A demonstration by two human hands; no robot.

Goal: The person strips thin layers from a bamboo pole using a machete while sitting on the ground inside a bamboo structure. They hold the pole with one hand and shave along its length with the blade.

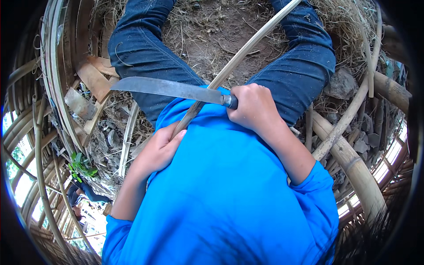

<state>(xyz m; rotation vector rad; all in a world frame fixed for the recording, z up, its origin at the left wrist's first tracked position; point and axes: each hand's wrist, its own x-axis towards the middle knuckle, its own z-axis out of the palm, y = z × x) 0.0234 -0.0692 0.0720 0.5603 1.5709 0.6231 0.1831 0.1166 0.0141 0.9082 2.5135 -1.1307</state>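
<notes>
My right hand (255, 106) is closed round the dark handle of a machete (165, 87). Its long grey blade points left and lies across a pale split bamboo strip (247, 46), touching or just over it. The strip slants from between my shins at the top down to my waist, where it looks darker. Around its lower end my left hand (162, 148) is closed, close against my blue shirt. The left fingertips are partly hidden beneath the strip and the shirt.
Bamboo poles (346, 161) lean at the right beside grey stones (342, 84). Flat wood pieces (94, 80) and long strips (55, 75) stand at the left, near a small green plant (81, 168). Another person (86, 194) is at the lower left. Dry straw covers the soil (212, 39).
</notes>
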